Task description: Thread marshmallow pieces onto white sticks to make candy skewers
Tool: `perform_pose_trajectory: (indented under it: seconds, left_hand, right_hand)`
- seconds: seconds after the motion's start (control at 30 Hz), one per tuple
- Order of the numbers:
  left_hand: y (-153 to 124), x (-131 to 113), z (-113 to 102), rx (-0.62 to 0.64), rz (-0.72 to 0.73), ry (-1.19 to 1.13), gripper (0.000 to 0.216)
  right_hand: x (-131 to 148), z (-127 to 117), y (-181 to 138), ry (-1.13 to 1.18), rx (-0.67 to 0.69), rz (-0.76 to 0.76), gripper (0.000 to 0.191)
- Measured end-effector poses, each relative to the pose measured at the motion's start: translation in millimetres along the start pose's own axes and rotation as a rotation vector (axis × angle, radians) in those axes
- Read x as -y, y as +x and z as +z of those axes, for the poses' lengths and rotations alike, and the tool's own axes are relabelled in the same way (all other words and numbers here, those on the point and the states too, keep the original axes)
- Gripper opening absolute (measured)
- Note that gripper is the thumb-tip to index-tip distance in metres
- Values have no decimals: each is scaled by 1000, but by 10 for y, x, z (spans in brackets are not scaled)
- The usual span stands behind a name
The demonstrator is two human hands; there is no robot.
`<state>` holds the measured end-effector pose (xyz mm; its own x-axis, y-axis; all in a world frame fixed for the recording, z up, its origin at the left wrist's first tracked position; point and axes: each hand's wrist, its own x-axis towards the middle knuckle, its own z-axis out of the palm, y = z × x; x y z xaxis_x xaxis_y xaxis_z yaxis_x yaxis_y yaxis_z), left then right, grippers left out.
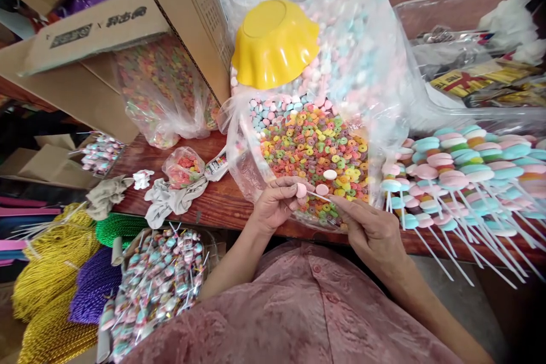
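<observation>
My left hand (273,205) pinches a round pink marshmallow (301,190) between thumb and fingers. A thin white stick (319,197) runs from that marshmallow to my right hand (371,233), whose fingers are closed on its other end. How far the stick goes into the marshmallow I cannot tell. Just beyond the stick are a pink disc (322,189) and a white disc (330,174), over a spread of ring-shaped gummies (311,142) in many colours. Small pink and blue marshmallows (273,111) lie behind the gummies, on clear plastic.
An upturned yellow bowl (275,42) rests on a big bag of marshmallows (358,51). Stacked candy skewers (464,176) lie at the right, sticks over the table edge. A cardboard box (187,28) with bagged gummies stands left. Wrapped candies (162,278) fill a container below.
</observation>
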<state>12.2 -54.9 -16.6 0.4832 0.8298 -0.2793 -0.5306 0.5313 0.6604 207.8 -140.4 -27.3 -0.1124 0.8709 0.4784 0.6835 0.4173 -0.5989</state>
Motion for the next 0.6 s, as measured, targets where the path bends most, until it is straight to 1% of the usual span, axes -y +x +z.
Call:
perform_pose_trajectory:
  seconds: [0.17,0.27,0.37,0.5,0.57,0.6]
  left_hand:
    - [9,26,-45,37,2,12,24]
    - [9,40,-64,12,-22,28,26]
    - [12,65,-59,10,-48,19,25]
    - [29,92,-8,64,-82,-3,30]
    - [43,92,27,62,-66,49,37]
    - [51,91,42,46,-30,90,41]
  right_hand:
    - [29,43,0,45,8,27,42]
    - [44,78,-21,55,23,41,42]
    - [59,108,-30,72,17,19,39]
    - [91,114,-20,120,-25,9,36]
    - [92,81,-26,159,-62,57,34]
    - [81,52,-37,170,-82,91,32]
